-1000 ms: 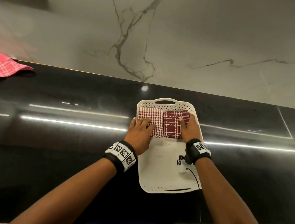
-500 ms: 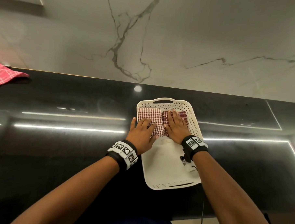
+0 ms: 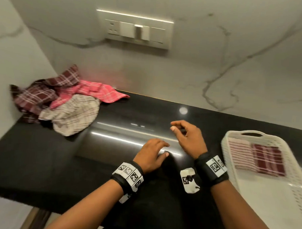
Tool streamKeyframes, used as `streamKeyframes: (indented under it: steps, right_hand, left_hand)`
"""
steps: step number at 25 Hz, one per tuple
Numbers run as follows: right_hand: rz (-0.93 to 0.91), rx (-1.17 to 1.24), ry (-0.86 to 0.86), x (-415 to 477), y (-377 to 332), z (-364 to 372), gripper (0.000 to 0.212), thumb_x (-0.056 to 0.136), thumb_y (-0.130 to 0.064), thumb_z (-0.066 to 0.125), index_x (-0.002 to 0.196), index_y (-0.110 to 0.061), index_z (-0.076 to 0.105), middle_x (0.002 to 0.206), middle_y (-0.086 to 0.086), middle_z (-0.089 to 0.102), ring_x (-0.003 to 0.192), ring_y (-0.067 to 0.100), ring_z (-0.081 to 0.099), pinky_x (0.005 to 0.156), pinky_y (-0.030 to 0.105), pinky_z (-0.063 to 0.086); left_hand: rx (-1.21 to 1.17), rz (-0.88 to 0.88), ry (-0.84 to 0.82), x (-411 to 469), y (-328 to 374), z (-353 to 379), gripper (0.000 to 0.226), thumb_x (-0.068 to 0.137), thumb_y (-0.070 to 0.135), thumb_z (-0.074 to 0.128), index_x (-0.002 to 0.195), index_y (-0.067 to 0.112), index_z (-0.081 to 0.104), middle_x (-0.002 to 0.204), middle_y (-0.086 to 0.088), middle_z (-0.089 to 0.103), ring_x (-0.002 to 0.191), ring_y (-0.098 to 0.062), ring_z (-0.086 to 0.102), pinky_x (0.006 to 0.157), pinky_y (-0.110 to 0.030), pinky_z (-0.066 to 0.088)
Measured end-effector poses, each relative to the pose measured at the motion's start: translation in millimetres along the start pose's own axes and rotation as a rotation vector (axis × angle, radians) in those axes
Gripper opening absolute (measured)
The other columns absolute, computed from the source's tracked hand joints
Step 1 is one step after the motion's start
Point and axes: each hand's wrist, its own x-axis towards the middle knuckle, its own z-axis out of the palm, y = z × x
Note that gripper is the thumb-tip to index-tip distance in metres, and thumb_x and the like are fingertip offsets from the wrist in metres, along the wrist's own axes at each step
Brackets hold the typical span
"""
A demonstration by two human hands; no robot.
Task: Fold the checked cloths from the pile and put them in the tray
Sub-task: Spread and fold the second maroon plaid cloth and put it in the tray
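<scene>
— Where are the hands, please?
— Both are over the black surface point(image 3: 41, 161), between the pile and the tray. The left hand point(image 3: 152, 154) is low and palm down, and its forearm comes in from the bottom edge. Its fingers point(image 3: 160, 143) are loosely curled and close together, and they hold nothing. Whether they touch the surface, I cannot tell.
— And the other one?
— The right hand point(image 3: 189, 138) is a little farther from the person. Its fingers point(image 3: 178, 123) are half curled and point to the left. The thumb is near the forefinger, but nothing is pinched between them. Each wrist carries a black band point(image 3: 212, 169) with printed markers.
— Where are the cloths?
— The pile of cloths point(image 3: 60, 101) lies unfolded in the far left corner, against the wall. In it are a maroon checked cloth point(image 3: 35, 97), a pink checked cloth point(image 3: 99, 91) and a beige checked cloth point(image 3: 74, 114), all well apart from both hands. The tray point(image 3: 268, 194) stands at the right, near the right wrist. At its far end two folded cloths lie side by side, a pale striped cloth point(image 3: 240, 153) and a dark red folded cloth point(image 3: 269, 161). This part is blurred.
</scene>
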Motion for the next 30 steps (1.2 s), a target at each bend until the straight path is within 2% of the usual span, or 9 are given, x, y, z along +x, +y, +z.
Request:
streamKeyframes:
  steps: [6, 12, 15, 17, 19, 21, 24, 28, 30]
  right_hand:
    - [-0.091, 0.052, -0.229, 44.0, -98.3, 195.1, 0.017, 0.094, -0.023, 0.067, 0.109, -0.018, 0.072, 0.1, -0.004, 0.074, 0.092, 0.006, 0.068, 0.087, 0.032, 0.055]
    - [-0.206, -0.059, -0.42, 71.6, -168.3, 283.4, 0.022, 0.096, -0.025, 0.063, 0.115, -0.017, 0.069, 0.103, -0.001, 0.074, 0.096, 0.011, 0.067, 0.088, 0.032, 0.053]
    - [-0.25, -0.107, -0.443, 86.4, -190.3, 295.6, 0.024, 0.097, -0.023, 0.061, 0.118, -0.013, 0.067, 0.107, 0.001, 0.073, 0.101, 0.014, 0.066, 0.091, 0.03, 0.05]
    - [-0.245, -0.117, -0.424, 91.4, -197.2, 295.1, 0.024, 0.097, -0.024, 0.061, 0.118, -0.014, 0.066, 0.106, 0.001, 0.074, 0.099, 0.012, 0.066, 0.09, 0.029, 0.05]
    - [-0.221, -0.12, -0.397, 90.1, -193.6, 287.4, 0.025, 0.097, -0.026, 0.062, 0.119, -0.016, 0.066, 0.105, -0.002, 0.073, 0.09, 0.0, 0.062, 0.084, 0.018, 0.049]
    - [-0.186, -0.104, -0.363, 85.6, -184.9, 275.4, 0.025, 0.096, -0.026, 0.063, 0.12, -0.018, 0.065, 0.103, -0.004, 0.073, 0.082, -0.009, 0.058, 0.078, 0.009, 0.043]
    - [-0.188, -0.037, -0.212, 79.4, -180.7, 257.3, 0.033, 0.093, -0.021, 0.067, 0.125, -0.018, 0.062, 0.102, -0.003, 0.072, 0.087, -0.001, 0.061, 0.083, 0.022, 0.049]
    - [-0.374, 0.005, 0.018, 86.1, -195.8, 240.9, 0.052, 0.078, -0.013, 0.081, 0.126, -0.013, 0.062, 0.117, 0.004, 0.065, 0.105, 0.015, 0.06, 0.09, 0.021, 0.049]
    - [-0.451, 0.042, 0.145, 85.6, -201.2, 233.2, 0.036, 0.072, -0.003, 0.08, 0.106, -0.007, 0.07, 0.104, 0.007, 0.067, 0.096, 0.02, 0.062, 0.083, 0.021, 0.048]
  left_hand:
    - [0.02, -0.283, 0.239, -74.7, -160.0, -142.6, 0.029, 0.09, 0.019, 0.066, 0.119, 0.013, 0.066, 0.119, -0.005, 0.066, 0.114, -0.023, 0.057, 0.102, -0.033, 0.042]
    - [0.211, -0.545, 0.67, -65.3, -268.6, -281.4, 0.039, 0.088, 0.019, 0.064, 0.124, 0.006, 0.058, 0.125, -0.017, 0.058, 0.118, -0.036, 0.052, 0.102, -0.044, 0.042]
    - [0.284, -0.824, 0.467, -35.5, -313.4, -335.9, 0.056, 0.092, 0.031, 0.059, 0.14, 0.008, 0.041, 0.138, -0.021, 0.048, 0.126, -0.039, 0.046, 0.1, -0.047, 0.042]
    - [0.313, -0.907, 0.258, -20.0, -326.3, -346.1, 0.05, 0.093, 0.035, 0.057, 0.135, 0.01, 0.047, 0.129, -0.022, 0.056, 0.117, -0.04, 0.054, 0.088, -0.043, 0.047]
    - [0.318, -0.848, 0.259, -12.4, -323.2, -343.9, 0.038, 0.091, 0.035, 0.059, 0.122, 0.014, 0.062, 0.117, -0.019, 0.066, 0.108, -0.039, 0.06, 0.082, -0.039, 0.049]
    - [0.306, -0.756, 0.426, -11.0, -308.3, -340.0, 0.031, 0.089, 0.041, 0.063, 0.112, 0.022, 0.072, 0.107, -0.016, 0.071, 0.102, -0.038, 0.063, 0.084, -0.039, 0.051]
    - [0.462, -0.4, 0.623, -10.4, -265.2, -335.4, 0.02, 0.085, 0.041, 0.069, 0.097, 0.026, 0.076, 0.085, -0.012, 0.072, 0.083, -0.033, 0.059, 0.072, -0.036, 0.047]
    - [0.405, 0.258, 0.423, -10.5, -170.1, -322.1, 0.011, 0.086, 0.023, 0.072, 0.092, 0.014, 0.075, 0.081, -0.004, 0.072, 0.076, -0.024, 0.058, 0.065, -0.03, 0.041]
    - [0.306, 0.415, 0.32, -18.0, -128.5, -310.8, 0.009, 0.087, 0.019, 0.071, 0.096, 0.015, 0.073, 0.086, -0.002, 0.071, 0.077, -0.022, 0.062, 0.066, -0.033, 0.048]
